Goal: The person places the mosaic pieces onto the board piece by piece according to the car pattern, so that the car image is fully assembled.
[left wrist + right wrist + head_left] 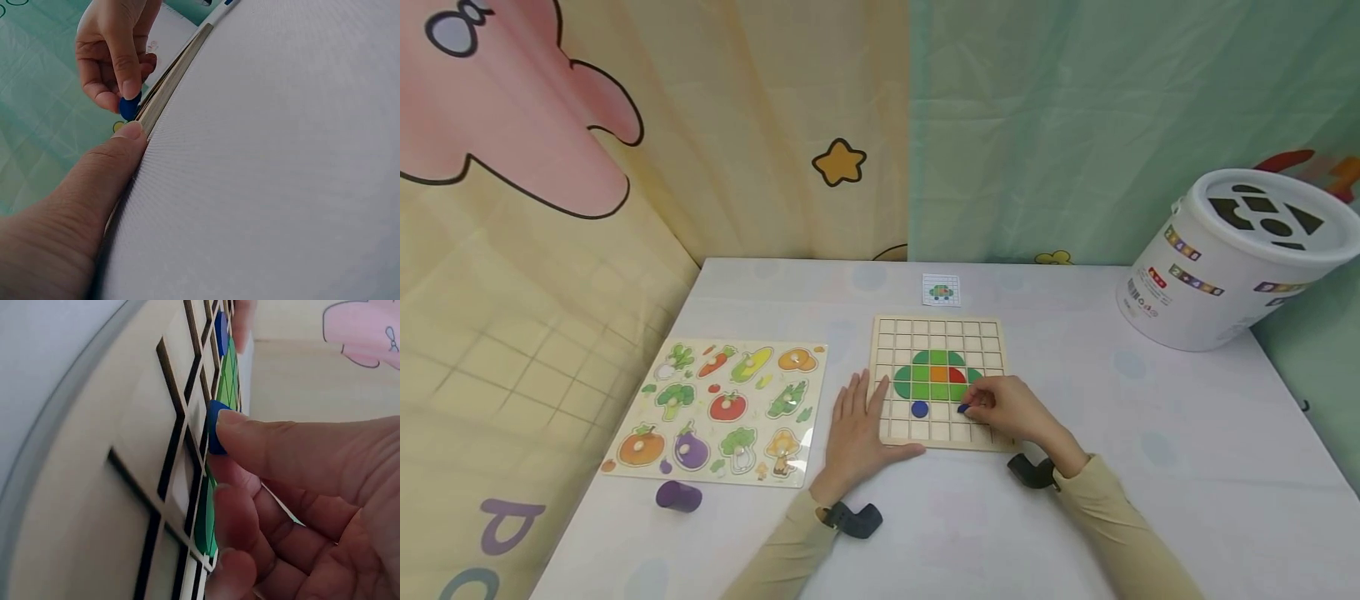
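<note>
A wooden grid board (936,431) lies on the table, with green, orange and red pieces set in it in a car shape. One blue round piece (920,409) sits in the grid below the green ones. My right hand (1011,408) pinches another blue piece (216,427) between thumb and finger, at the board's surface to the right of the first. My left hand (857,429) rests along the board's left edge with fingers straight. Its thumb (106,169) touches the board's near edge in the left wrist view.
A small picture card (941,290) of a similar car lies behind the board. To the left are a vegetable puzzle board (700,458) and a purple cylinder (679,497). A white bucket (1187,287) with shape cut-outs in its lid stands at the back right.
</note>
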The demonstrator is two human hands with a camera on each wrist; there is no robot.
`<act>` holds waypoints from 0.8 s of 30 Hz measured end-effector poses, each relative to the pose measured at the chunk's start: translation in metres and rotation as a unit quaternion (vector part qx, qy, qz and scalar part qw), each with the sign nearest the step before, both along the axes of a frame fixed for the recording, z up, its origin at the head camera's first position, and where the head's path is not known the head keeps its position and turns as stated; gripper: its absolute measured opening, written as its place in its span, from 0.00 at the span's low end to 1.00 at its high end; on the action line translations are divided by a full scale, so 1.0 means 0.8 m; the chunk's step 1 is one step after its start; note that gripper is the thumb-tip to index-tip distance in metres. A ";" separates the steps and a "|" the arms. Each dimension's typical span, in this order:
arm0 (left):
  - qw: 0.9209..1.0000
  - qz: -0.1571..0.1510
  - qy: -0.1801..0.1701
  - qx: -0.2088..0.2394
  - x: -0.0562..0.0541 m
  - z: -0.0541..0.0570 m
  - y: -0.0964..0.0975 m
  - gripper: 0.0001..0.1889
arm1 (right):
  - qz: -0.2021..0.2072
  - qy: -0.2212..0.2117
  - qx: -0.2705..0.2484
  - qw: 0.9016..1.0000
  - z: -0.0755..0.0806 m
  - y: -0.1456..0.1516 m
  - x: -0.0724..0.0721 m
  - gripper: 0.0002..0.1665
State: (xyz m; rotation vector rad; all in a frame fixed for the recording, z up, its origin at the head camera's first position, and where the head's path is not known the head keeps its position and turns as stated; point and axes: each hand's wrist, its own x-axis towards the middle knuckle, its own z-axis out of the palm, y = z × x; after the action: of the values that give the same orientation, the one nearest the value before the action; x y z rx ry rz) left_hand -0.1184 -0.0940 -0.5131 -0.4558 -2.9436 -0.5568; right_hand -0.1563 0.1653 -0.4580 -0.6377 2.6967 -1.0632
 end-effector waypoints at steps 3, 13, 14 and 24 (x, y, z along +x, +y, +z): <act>1.000 0.000 -0.003 -0.002 0.000 -0.001 0.000 0.61 | -0.006 0.000 0.004 1.000 -0.001 -0.007 -0.001 0.05; 1.000 -0.001 0.011 0.008 0.000 -0.003 0.000 0.61 | -0.031 -0.006 0.023 0.999 -0.001 -0.017 -0.003 0.06; 1.000 -0.002 0.013 0.008 0.000 -0.004 0.000 0.61 | -0.033 -0.007 0.025 0.999 0.000 -0.018 -0.003 0.06; 1.000 -0.003 0.015 0.008 0.000 -0.005 -0.001 0.62 | -0.035 -0.004 0.041 0.999 0.000 -0.020 -0.005 0.08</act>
State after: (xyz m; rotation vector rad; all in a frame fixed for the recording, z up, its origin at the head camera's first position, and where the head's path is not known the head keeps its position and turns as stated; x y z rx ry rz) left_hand -0.1187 -0.0946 -0.5168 -0.4674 -2.9083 -0.5683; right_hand -0.1604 0.1494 -0.4579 -0.5273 2.7585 -0.9640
